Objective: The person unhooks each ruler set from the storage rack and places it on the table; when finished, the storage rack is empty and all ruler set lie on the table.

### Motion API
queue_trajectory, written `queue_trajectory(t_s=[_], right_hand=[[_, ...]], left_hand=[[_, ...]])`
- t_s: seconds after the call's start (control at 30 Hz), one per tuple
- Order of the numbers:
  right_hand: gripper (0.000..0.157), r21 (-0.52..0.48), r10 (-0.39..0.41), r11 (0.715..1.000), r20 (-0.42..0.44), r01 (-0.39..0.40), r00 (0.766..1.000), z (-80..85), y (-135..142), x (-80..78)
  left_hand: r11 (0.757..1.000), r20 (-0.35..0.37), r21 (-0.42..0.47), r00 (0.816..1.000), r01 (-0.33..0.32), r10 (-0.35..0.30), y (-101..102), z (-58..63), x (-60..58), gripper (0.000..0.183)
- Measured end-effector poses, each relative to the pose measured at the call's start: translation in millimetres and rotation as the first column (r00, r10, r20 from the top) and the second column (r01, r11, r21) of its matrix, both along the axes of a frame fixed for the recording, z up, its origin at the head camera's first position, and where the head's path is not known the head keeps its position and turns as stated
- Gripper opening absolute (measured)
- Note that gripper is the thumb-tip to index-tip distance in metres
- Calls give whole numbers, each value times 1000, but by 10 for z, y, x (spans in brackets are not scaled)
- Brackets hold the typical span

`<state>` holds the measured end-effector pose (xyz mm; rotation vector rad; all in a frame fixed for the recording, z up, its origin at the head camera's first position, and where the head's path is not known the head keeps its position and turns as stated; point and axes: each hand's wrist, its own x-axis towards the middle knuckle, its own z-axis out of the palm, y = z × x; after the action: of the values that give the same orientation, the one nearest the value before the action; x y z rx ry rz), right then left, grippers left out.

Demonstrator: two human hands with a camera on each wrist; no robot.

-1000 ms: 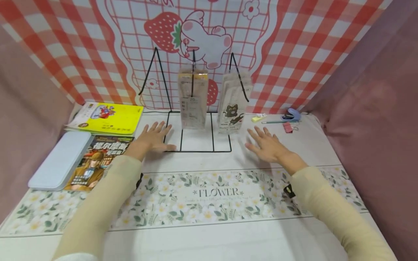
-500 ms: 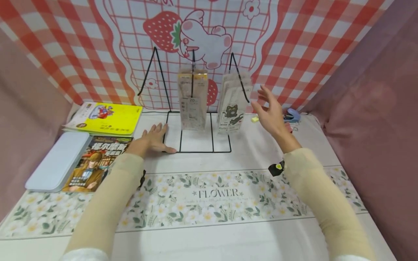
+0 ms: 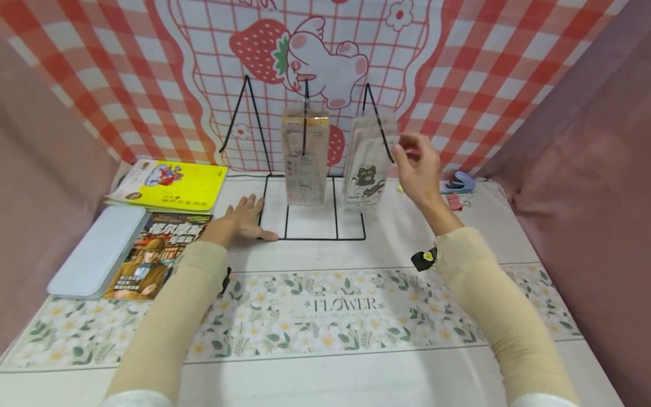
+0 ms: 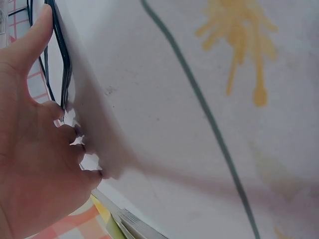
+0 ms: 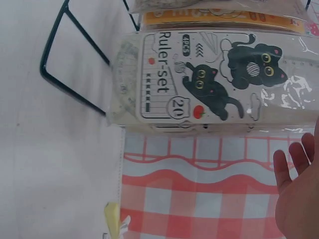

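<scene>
A black wire rack (image 3: 325,239) stands on the white table with three hooks. My left hand (image 3: 244,219) rests at its left side, thumb along the front wire and fingers spread by the left wire; in the left wrist view the thumb (image 4: 37,32) overlaps the black wire. Clear ruler set packs (image 3: 367,164) with black cat prints hang from the right hook (image 3: 380,125). My right hand (image 3: 421,167) is raised beside them, its thumb and fingertips near the hook's tip and the packs' right edge. Its fingers (image 5: 281,167) are loosely bent in the right wrist view.
More clear packs (image 3: 306,164) hang on the middle hook; the left hook (image 3: 235,121) is bare. Left are a yellow book (image 3: 190,189), a detective-cover book (image 3: 147,265) and a pale blue case (image 3: 99,249). Back right are a blue stapler (image 3: 461,182) and pink binder clip (image 3: 454,202).
My right hand has risen from low over the table at the rack's right and moved left to the right hook's packs. My left hand has settled at the rack's left front corner.
</scene>
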<state>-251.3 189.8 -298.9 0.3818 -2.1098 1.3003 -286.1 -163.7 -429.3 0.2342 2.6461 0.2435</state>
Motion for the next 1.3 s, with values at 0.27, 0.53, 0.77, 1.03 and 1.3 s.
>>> queue_trajectory(t_s=[0.27,0.53,0.77,1.03,1.3], right_hand=[[22,-53,53,997,-40,-55,998,82,-10,-25],[19,-8,151,989,6,-151,989,28,167,-175],[18,112,166,979,68,-173,984,115,246,-39],[17,157,213,962,87,-224,973,167,320,167],[13,171,283,941,69,-291,957,208,415,258]], left_hand=[[1000,-1,-15,1000,6,-6,-10,-6,-2,117],[1000,10,-14,1000,-16,16,20,9,15,118],[1000,17,-11,1000,-25,25,34,35,22,117],[1000,22,-11,1000,-20,20,31,29,12,117],[1000,30,-12,999,-23,23,35,40,17,115]])
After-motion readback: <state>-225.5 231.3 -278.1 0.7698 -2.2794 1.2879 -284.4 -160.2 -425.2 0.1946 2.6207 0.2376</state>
